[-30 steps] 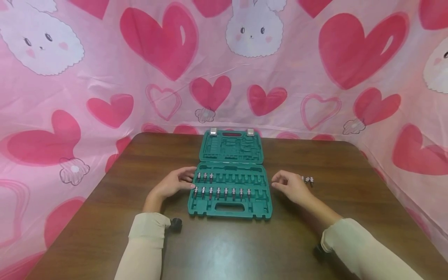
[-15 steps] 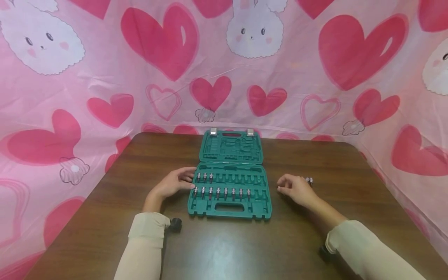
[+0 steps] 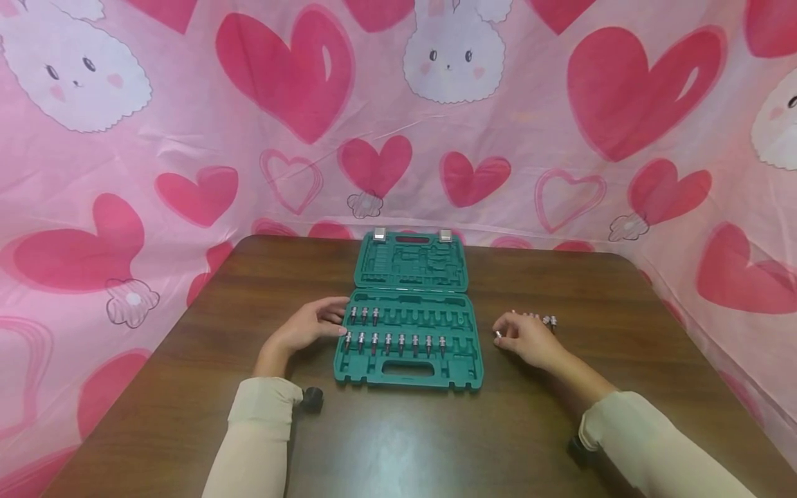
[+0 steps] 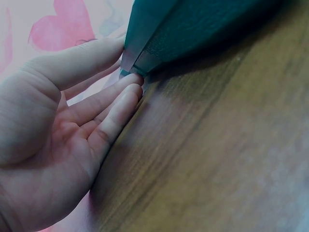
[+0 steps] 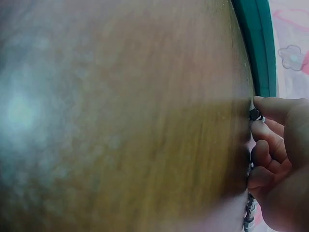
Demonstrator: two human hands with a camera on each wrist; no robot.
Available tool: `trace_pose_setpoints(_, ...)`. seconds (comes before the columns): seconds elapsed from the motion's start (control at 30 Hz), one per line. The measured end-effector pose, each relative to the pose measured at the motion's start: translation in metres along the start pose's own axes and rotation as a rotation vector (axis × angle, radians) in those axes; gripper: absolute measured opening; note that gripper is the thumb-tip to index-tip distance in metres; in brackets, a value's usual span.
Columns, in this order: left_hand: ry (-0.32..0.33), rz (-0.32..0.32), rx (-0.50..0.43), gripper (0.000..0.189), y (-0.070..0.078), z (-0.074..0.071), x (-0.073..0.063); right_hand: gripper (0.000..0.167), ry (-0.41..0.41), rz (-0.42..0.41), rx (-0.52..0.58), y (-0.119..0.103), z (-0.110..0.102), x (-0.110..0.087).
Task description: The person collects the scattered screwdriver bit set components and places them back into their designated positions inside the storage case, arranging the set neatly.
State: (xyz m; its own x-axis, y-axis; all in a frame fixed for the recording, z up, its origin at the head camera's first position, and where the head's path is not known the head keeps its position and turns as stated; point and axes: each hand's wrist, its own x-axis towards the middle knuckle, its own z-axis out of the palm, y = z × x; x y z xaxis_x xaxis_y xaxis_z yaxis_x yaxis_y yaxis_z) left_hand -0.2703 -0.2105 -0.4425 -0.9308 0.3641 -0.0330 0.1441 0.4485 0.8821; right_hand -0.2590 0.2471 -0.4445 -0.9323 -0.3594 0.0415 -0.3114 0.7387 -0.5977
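Observation:
A green tool case (image 3: 367,368) lies unfolded on the table. Short silver bit sockets (image 3: 401,344) fill most of its front row, and three stand at the left of its back row. With nearly straight fingers, my left hand (image 3: 305,326) touches the case's left side; the left wrist view shows the fingertips against its edge. To the right of the case, my right hand (image 3: 529,337) pinches a small bit socket (image 5: 255,114) between thumb and index finger, low at the table top. Other loose bit sockets (image 3: 553,322) lie behind that hand, partly hidden by it.
The case's lid (image 3: 411,280), with two metal latches, lies folded back toward the curtain. A brown wooden table (image 3: 398,443) carries everything. Pink heart-patterned cloth (image 3: 429,124) hangs around its back and sides.
My right hand has drawn back slightly to the right, away from the case, and now pinches a bit socket. The left hand stays at the case's side.

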Motion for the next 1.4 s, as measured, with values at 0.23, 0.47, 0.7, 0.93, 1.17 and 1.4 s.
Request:
trace_pose_setpoints(0.23,0.006,0.0,0.004,0.062,0.0,-0.001,0.0,0.017,-0.006,-0.011,-0.015,0.001,0.0,-0.001)
trace_pose_setpoints(0.47,-0.004,0.004,-0.003,0.062,0.008,-0.002,-0.005,0.017,0.002,-0.018,-0.027,0.002,0.001,-0.001)
trace_pose_setpoints(0.7,-0.03,0.0,-0.017,0.062,0.032,-0.003,-0.016,0.017,0.026,-0.011,-0.032,-0.001,0.001,-0.002)
trace_pose_setpoints(0.93,-0.032,0.001,-0.017,0.062,0.034,-0.003,-0.016,0.017,0.034,-0.018,-0.03,-0.005,0.0,-0.002)
trace_pose_setpoints(1.17,-0.023,0.0,-0.015,0.063,0.013,-0.002,-0.006,0.016,0.04,-0.014,0.0,-0.011,0.001,-0.001)
trace_pose_setpoints(1.4,0.0,0.009,-0.007,0.063,-0.003,-0.001,0.001,0.016,0.091,-0.028,0.027,-0.018,0.003,0.001)
